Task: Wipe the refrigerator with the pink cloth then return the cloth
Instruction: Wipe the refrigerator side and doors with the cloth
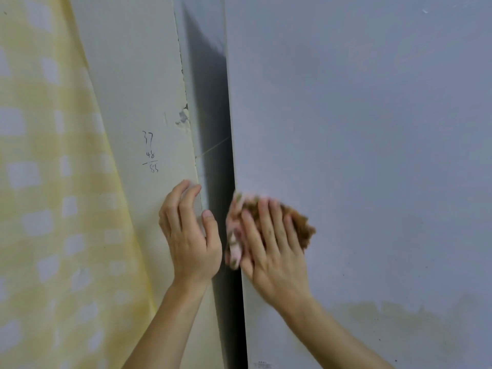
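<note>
Nearest, at the bottom middle, two bare forearms rise to a dark gap (213, 134) between a pale wall (138, 75) and the grey refrigerator (372, 155). On the right, the right hand (271, 249) lies spread, fingers straight and together, pressing the pink cloth (234, 245) flat against the refrigerator's side just beside its left edge. The cloth is bunched under the palm, pink at the left and stained brown where it shows past the fingertips. Left of the gap, the left hand (190, 235) rests on the wall's corner, its fingers lightly bent at the edge, thumb raised and apart; it holds nothing. Farther up the wall is a handwritten sum (150, 153): 37, 48, a line, then what looks like 85. Above it the corner's plaster is chipped (183, 117). A yellow checked curtain (40, 182) hangs at far left.
</note>
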The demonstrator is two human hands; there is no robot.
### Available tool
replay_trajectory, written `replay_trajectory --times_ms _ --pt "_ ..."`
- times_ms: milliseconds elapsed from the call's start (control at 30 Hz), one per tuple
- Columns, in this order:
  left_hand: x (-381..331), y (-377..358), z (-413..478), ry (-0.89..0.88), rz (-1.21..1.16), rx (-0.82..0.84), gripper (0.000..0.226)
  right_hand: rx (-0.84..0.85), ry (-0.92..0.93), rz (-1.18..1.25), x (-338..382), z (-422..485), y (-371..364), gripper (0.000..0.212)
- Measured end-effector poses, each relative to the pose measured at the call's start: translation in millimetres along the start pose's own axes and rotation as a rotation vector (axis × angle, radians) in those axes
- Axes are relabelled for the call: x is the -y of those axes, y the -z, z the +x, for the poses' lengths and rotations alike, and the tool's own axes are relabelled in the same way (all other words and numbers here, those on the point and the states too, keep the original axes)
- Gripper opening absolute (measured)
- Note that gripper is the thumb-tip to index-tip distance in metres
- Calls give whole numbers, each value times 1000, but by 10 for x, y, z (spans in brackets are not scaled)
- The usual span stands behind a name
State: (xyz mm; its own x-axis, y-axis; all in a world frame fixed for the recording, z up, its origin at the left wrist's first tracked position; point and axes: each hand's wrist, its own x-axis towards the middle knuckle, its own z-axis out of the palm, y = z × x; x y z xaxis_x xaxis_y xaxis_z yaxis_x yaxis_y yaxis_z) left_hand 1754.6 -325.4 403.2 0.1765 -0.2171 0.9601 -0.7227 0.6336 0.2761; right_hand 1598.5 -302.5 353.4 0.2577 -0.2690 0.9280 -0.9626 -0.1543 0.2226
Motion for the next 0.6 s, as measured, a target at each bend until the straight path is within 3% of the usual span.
replay_trajectory --times_ms 100,167,400,500,600 --pt "-42 -8 -45 -36 35 17 45 162 119 -59 -70 -751 -59 67" --pt "-76 -23 -86 -73 47 45 48 185 107 -48 -124 -926 -33 63" --pt "-247 -159 -166 -225 14 161 52 -10 -204 49 -550 -35 293 68" --pt "-304 -233 -172 -224 7 198 60 -155 -336 12 -821 641 516 61" --pt "-313 -281 -194 -198 -15 218 70 -156 -357 -28 -870 849 595 62"
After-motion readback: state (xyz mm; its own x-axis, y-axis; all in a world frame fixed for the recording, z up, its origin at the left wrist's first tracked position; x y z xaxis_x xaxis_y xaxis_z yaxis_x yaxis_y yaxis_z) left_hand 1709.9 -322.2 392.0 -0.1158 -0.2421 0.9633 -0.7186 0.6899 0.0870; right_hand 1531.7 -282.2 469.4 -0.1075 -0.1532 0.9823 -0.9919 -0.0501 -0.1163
